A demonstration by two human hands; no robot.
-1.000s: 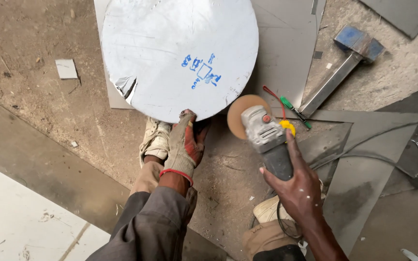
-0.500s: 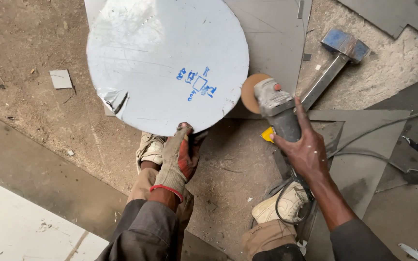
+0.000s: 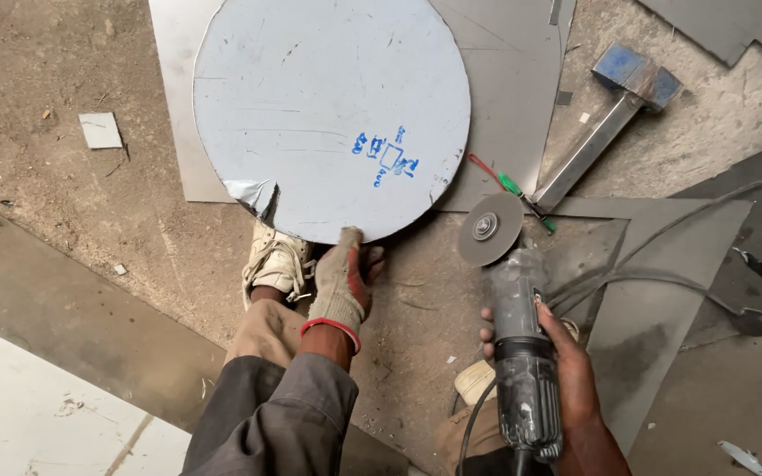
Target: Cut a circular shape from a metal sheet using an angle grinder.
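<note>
A round sheet-metal disc point(image 3: 328, 106) with blue marks lies tilted over a flat metal sheet point(image 3: 504, 79). My left hand point(image 3: 343, 280), in a worn glove, grips the disc's near edge. My right hand point(image 3: 566, 370) is bare and wrapped around the body of a grey angle grinder point(image 3: 518, 335). The grinder's disc point(image 3: 490, 228) sits just right of the round sheet, a little apart from its edge. A shoe point(image 3: 275, 260) rests under the disc's near edge, next to the gloved hand.
A hammer with a blue head point(image 3: 615, 115) lies at the upper right. A green-handled tool point(image 3: 522, 196) rests beside the grinder disc. Metal offcuts point(image 3: 663, 291) and a cable point(image 3: 654, 282) cover the right. A small white scrap point(image 3: 100, 130) lies on the dirt floor, left.
The grinder has come back toward me and away from the disc's edge; its wheel now lies face-up. The view shifted so the round sheet sits further right and higher.
</note>
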